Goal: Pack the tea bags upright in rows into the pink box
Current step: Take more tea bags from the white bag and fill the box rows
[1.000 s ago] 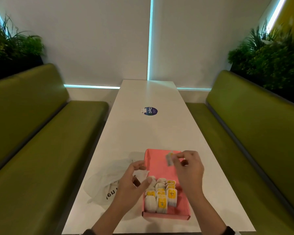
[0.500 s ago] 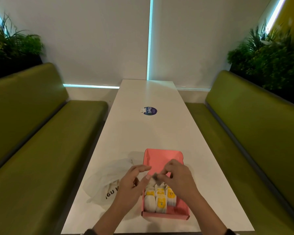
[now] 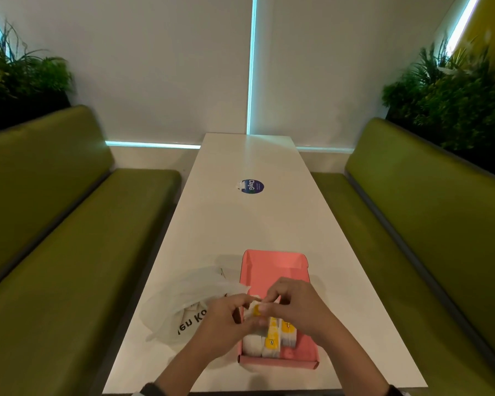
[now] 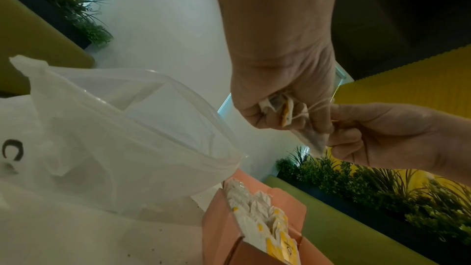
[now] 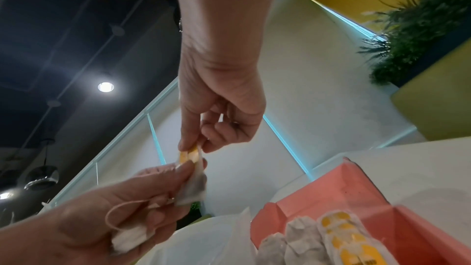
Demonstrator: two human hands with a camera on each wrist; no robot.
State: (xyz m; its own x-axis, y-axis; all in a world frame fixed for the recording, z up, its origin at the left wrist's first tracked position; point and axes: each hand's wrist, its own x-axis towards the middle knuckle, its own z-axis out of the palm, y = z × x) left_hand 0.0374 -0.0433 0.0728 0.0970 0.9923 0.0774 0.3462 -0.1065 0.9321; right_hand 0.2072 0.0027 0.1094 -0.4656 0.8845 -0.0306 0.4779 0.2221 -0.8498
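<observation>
The pink box (image 3: 272, 270) lies open on the white table (image 3: 249, 224). Several white tea bags with yellow tags (image 3: 271, 337) stand upright in rows in its near half; the far half is bare. Both hands meet just above those rows. My right hand (image 3: 265, 305) pinches the yellow tag (image 5: 190, 155) of a tea bag (image 5: 193, 186). My left hand (image 3: 245, 302) pinches that same tea bag's body and also keeps a second bunched tea bag (image 5: 130, 237) with its string in the palm. In the left wrist view, the left hand (image 4: 275, 108) and right hand (image 4: 333, 128) share the tea bag (image 4: 311, 138).
A crumpled clear plastic bag (image 3: 189, 304) with black lettering lies on the table left of the box, touching it. A round blue sticker (image 3: 252, 186) sits farther up the table. Green benches (image 3: 69, 252) flank both long sides, with plants behind them.
My right hand carried the tea bag from above the box's far half back and down to the left hand. Both hands now hold it together over the packed rows.
</observation>
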